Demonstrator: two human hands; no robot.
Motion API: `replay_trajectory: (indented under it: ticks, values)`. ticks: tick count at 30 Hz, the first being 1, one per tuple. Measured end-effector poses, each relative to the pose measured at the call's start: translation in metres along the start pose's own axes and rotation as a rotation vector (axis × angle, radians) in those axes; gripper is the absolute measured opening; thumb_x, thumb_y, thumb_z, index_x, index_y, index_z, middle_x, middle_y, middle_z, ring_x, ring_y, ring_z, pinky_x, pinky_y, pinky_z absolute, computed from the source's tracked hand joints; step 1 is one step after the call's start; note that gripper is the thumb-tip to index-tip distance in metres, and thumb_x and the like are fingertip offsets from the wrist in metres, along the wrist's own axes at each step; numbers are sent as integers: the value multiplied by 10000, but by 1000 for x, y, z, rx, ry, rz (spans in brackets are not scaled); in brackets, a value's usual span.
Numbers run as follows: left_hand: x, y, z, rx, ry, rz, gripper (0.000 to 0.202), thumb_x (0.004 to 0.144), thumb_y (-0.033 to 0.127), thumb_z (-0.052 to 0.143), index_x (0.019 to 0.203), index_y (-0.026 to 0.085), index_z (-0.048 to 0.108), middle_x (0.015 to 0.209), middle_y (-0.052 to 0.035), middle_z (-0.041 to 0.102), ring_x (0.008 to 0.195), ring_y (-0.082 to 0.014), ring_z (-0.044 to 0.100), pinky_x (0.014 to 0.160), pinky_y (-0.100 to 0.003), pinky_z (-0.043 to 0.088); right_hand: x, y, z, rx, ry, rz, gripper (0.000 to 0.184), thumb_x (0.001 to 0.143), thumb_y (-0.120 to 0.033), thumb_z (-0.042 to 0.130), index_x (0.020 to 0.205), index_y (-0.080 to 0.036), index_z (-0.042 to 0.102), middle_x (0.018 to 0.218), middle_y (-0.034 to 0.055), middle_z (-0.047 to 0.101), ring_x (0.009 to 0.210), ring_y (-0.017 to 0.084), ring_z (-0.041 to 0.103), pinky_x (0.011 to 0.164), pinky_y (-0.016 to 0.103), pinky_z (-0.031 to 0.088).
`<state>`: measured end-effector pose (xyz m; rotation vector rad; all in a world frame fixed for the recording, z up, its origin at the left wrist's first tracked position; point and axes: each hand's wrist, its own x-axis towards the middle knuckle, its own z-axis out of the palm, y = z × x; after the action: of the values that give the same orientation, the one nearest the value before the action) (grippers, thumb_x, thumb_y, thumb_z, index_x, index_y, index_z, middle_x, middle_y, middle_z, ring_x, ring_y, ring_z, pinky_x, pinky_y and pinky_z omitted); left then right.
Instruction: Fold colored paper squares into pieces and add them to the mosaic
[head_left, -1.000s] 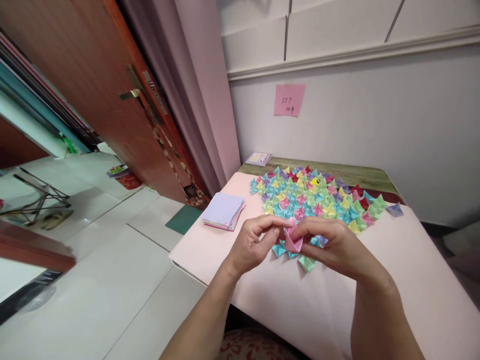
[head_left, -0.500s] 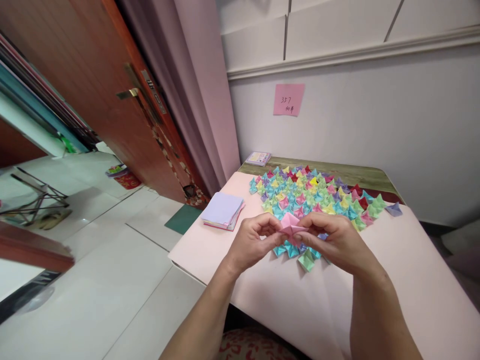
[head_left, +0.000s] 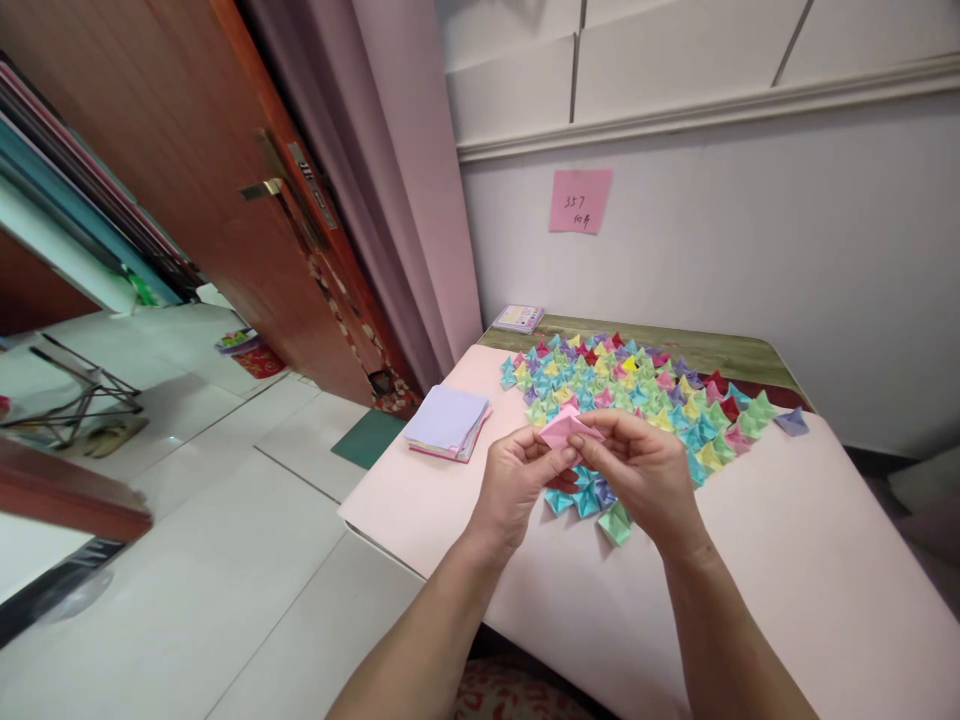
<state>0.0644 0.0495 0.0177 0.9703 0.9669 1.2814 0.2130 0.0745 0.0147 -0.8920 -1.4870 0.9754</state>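
Between both hands is a piece of pink folded paper (head_left: 568,430), raised above the table with its pointed tip upward. My left hand (head_left: 517,480) pinches its left and lower side, thumb toward me. My right hand (head_left: 637,465) is closed on its right side, the thumb pressed on the front near the left thumb. Beneath and behind the hands lie many small folded paper pieces (head_left: 611,370) in blue, green, yellow, pink, red and purple, set close together. A green folded piece (head_left: 616,523) lies at the near edge of that group.
A stack of square paper (head_left: 447,420), lilac on top, lies on the pink tabletop (head_left: 420,510) at left. A small pack (head_left: 519,318) sits in the far left corner. A single purple folded piece (head_left: 792,421) lies at right. A pink note (head_left: 580,201) is on the wall.
The pink folded paper has tilted and looks flatter, and it sits slightly higher and to the left. My hands have drawn closer together, with the thumbs now nearly meeting on its front.
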Motion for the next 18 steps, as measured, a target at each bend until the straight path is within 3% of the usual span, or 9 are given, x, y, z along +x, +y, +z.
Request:
replay_trajectory:
  ticks: [6, 10, 14, 18]
  values:
    - [-2, 4, 1, 51, 39, -1, 261, 740, 359, 777, 811, 130, 672, 601, -7, 654, 490, -118, 603, 506, -242, 534, 7, 0, -14, -66, -183, -161, 190, 896, -352, 629, 902, -224, 770, 867, 68, 729, 863, 210, 670, 674, 298, 560]
    - [-1, 3, 4, 95, 53, 51, 248, 729, 345, 778, 767, 137, 649, 576, 7, 629, 481, -117, 591, 490, -238, 527, 7, -2, -15, -78, -159, -109, 193, 851, -364, 684, 764, -200, 737, 767, 52, 714, 740, 187, 658, 626, 281, 548]
    - [-3, 6, 5, 84, 23, 55, 243, 730, 331, 772, 823, 135, 663, 624, 1, 640, 539, -132, 624, 543, -262, 565, 4, -5, -13, -40, -138, -1, 176, 800, -336, 741, 893, -187, 723, 825, 48, 722, 702, 172, 672, 638, 281, 567]
    - [-5, 10, 4, 61, -73, 67, 266, 802, 385, 697, 888, 135, 667, 695, -41, 685, 640, -183, 685, 662, -338, 600, 3, -6, -15, -61, -79, -18, 241, 797, -329, 746, 999, -201, 717, 851, 45, 736, 726, 179, 682, 668, 301, 577]
